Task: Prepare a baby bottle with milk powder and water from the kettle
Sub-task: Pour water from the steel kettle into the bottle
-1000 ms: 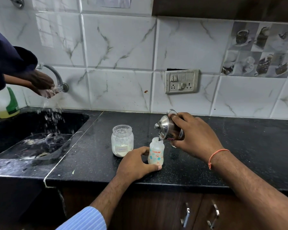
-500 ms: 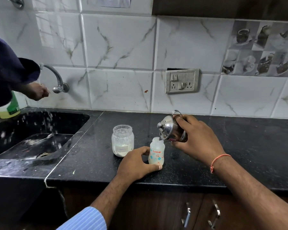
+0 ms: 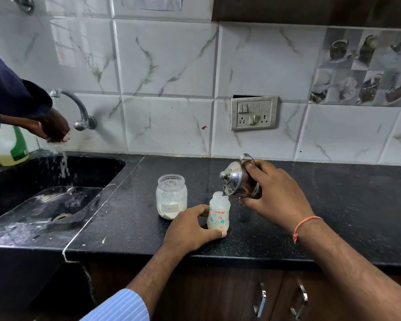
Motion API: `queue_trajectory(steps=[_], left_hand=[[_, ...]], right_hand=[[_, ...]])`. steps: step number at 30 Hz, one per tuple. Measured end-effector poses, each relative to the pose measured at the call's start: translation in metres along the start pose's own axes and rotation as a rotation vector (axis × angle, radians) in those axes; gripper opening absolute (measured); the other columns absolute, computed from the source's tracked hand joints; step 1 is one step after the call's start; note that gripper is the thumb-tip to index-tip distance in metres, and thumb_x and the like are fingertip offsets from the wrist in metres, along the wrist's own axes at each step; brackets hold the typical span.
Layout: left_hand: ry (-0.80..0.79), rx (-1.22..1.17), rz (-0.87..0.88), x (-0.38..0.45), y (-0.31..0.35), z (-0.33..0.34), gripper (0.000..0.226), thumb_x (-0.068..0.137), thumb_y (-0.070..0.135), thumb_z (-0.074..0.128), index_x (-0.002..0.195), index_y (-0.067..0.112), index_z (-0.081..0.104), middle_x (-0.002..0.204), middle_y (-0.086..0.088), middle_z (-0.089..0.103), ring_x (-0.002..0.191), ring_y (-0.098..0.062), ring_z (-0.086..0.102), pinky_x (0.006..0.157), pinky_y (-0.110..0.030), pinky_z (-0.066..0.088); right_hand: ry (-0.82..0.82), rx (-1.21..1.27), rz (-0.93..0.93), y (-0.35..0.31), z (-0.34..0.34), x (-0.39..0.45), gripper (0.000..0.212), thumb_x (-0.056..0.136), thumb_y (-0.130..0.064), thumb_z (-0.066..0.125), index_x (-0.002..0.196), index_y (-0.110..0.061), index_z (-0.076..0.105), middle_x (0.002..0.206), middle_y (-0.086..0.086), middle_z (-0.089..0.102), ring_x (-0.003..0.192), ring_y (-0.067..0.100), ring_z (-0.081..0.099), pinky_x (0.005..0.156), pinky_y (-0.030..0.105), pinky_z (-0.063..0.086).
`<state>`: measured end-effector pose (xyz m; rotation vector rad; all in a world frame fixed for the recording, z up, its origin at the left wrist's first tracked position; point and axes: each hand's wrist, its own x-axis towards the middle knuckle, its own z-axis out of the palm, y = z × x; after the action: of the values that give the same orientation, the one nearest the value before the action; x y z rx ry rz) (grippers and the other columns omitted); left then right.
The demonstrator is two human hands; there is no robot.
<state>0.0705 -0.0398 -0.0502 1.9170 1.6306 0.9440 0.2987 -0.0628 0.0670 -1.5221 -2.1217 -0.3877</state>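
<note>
Our left hand (image 3: 190,228) curls its fingers round the bottle (image 3: 218,210) on the black table (image 3: 333,205); our right hand (image 3: 276,193) grips the tilted kettle (image 3: 235,181) above its mouth; a powder jar (image 3: 171,196) stands just beside; another person's hands (image 3: 55,128) rinse at the tap (image 3: 79,110) over the sink (image 3: 56,181).

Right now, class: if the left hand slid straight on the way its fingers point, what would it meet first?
The left hand already grips the small white printed baby bottle; beyond that, probably the right hand tilting the steel kettle.

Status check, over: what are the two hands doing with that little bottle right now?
Left hand grips baby bottle upright on counter. Right hand tips steel kettle, spout at bottle mouth. Powder jar beside, apart. Nothing blocking.
</note>
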Motion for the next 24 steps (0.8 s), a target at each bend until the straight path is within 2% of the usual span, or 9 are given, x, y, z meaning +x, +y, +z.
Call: queue_trajectory(steps=[5,18,24], left_hand=[[-0.004,0.002,0.003,0.0005,-0.0001,-0.0002,0.078,0.068,0.059,0.096,0.137,0.040,0.066,0.132,0.025,0.070,0.122,0.004,0.061,0.106,-0.027,0.049],[-0.007,-0.003,-0.001,-0.0006,0.0022,-0.0017,0.073,0.071,0.056,0.096,0.135,0.040,0.066,0.130,0.025,0.070,0.117,0.006,0.059,0.103,-0.026,0.050],[-0.013,-0.001,-0.005,0.0002,0.0017,-0.0017,0.076,0.070,0.057,0.096,0.137,0.039,0.066,0.131,0.024,0.070,0.120,0.004,0.061,0.107,-0.032,0.053]], right_hand=[[-0.012,-0.029,-0.022,-0.0017,-0.0036,0.0038,0.091,0.084,-0.051,0.078,0.162,-0.033,0.034,0.158,-0.010,0.042,0.121,0.026,0.054,0.103,0.037,0.048],[-0.020,-0.036,-0.033,-0.0031,-0.0043,0.0059,0.091,0.084,-0.050,0.078,0.162,-0.033,0.035,0.158,-0.010,0.041,0.119,0.027,0.054,0.102,0.038,0.049],[-0.022,-0.046,-0.045,-0.0027,-0.0044,0.0072,0.090,0.083,-0.050,0.078,0.161,-0.032,0.036,0.157,-0.009,0.043,0.119,0.028,0.055,0.102,0.039,0.050]])
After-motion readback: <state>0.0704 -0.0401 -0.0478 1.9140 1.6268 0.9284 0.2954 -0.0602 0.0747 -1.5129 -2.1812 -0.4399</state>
